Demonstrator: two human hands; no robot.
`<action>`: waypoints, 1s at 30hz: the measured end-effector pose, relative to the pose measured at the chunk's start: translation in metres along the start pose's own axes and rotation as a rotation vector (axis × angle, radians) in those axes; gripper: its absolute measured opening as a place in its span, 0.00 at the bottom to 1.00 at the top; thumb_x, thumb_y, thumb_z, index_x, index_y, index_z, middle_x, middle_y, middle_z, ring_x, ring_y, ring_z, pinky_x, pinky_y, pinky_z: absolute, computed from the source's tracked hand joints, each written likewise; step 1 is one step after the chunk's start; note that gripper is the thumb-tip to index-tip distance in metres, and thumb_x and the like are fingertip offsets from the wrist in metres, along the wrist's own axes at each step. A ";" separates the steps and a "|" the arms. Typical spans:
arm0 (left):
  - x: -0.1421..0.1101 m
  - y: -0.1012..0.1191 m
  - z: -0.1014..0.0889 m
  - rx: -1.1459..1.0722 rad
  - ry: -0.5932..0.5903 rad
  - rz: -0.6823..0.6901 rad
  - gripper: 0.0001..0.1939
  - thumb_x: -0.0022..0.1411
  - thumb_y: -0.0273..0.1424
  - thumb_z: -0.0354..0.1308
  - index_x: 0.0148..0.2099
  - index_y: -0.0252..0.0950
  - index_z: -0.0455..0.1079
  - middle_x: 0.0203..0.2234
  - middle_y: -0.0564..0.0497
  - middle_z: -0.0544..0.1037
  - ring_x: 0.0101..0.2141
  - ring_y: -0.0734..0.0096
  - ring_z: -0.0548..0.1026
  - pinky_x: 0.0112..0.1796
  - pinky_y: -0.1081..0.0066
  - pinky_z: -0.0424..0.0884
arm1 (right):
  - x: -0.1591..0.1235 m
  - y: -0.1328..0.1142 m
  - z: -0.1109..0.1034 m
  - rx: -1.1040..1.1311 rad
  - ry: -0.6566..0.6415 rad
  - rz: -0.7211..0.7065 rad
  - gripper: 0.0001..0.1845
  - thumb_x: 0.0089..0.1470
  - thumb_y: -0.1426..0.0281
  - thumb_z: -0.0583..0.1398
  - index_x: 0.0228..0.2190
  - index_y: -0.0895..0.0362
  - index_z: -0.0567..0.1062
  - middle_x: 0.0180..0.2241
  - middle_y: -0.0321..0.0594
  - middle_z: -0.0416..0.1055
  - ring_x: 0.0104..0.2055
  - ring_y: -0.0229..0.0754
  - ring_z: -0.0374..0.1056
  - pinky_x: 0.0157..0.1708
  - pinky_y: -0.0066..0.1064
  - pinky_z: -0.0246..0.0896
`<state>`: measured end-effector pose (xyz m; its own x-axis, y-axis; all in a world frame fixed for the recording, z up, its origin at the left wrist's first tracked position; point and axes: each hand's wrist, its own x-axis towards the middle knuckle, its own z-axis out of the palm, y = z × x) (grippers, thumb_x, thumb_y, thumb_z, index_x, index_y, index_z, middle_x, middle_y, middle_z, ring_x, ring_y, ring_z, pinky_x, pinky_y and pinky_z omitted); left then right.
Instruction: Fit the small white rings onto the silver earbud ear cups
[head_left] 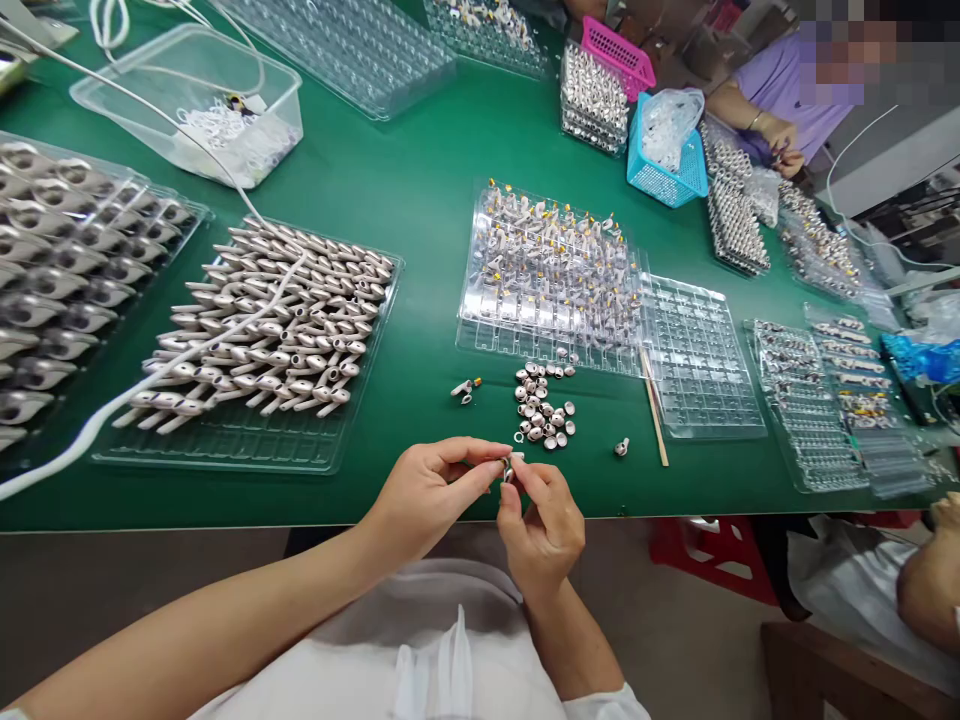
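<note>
Near the front edge of the green table, my left hand (pixel 442 490) and my right hand (pixel 544 520) meet, both with fingers pinched. Between their fingertips is a small shiny metal part (pixel 508 472); fingers cover much of it, so its exact kind is unclear. Just beyond my hands lies a loose pile of small round metal caps (pixel 541 405). To the left of the pile sits a small metal piece with an orange tip (pixel 466 388). Another small metal piece (pixel 622 447) rests by itself to the right.
A clear tray of slanted metal handles (pixel 285 320) stands at left, crossed by a white cable (pixel 150 380). Trays of orange-tipped parts (pixel 551 260) stand ahead. A wooden stick (pixel 655 410), a plastic tub (pixel 262 150) and a blue basket (pixel 667 180) are around. Co-workers sit at right.
</note>
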<state>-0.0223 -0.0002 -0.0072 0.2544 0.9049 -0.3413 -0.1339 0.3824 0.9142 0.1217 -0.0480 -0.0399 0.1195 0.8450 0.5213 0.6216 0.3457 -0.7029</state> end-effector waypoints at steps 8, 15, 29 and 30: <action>0.002 -0.002 0.008 0.007 0.031 0.027 0.11 0.55 0.34 0.65 0.39 0.34 0.80 0.33 0.46 0.84 0.34 0.63 0.82 0.37 0.71 0.79 | 0.005 -0.001 -0.003 -0.083 0.044 -0.085 0.25 0.56 0.79 0.61 0.54 0.50 0.72 0.35 0.42 0.76 0.32 0.39 0.73 0.30 0.30 0.72; 0.004 -0.003 0.012 -0.037 0.039 0.035 0.10 0.54 0.35 0.66 0.38 0.35 0.80 0.35 0.47 0.85 0.35 0.64 0.82 0.36 0.74 0.79 | 0.006 0.001 -0.002 -0.003 0.084 0.027 0.21 0.57 0.78 0.60 0.50 0.48 0.75 0.37 0.41 0.74 0.34 0.39 0.72 0.28 0.29 0.72; 0.004 -0.004 0.015 -0.051 0.026 0.030 0.10 0.56 0.34 0.64 0.39 0.35 0.80 0.35 0.48 0.84 0.36 0.64 0.82 0.38 0.73 0.78 | 0.004 0.009 -0.003 0.053 0.063 0.049 0.19 0.57 0.80 0.59 0.47 0.50 0.76 0.37 0.38 0.74 0.37 0.38 0.73 0.34 0.29 0.74; 0.004 -0.004 0.015 -0.056 0.025 0.034 0.10 0.56 0.34 0.64 0.39 0.36 0.80 0.35 0.48 0.84 0.36 0.64 0.82 0.39 0.73 0.78 | 0.003 0.010 -0.004 0.076 0.048 0.087 0.18 0.57 0.79 0.59 0.47 0.50 0.76 0.38 0.38 0.73 0.37 0.38 0.72 0.33 0.29 0.73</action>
<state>-0.0062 -0.0013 -0.0090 0.2246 0.9218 -0.3159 -0.1961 0.3604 0.9120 0.1311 -0.0437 -0.0439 0.2085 0.8530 0.4784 0.5468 0.3039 -0.7801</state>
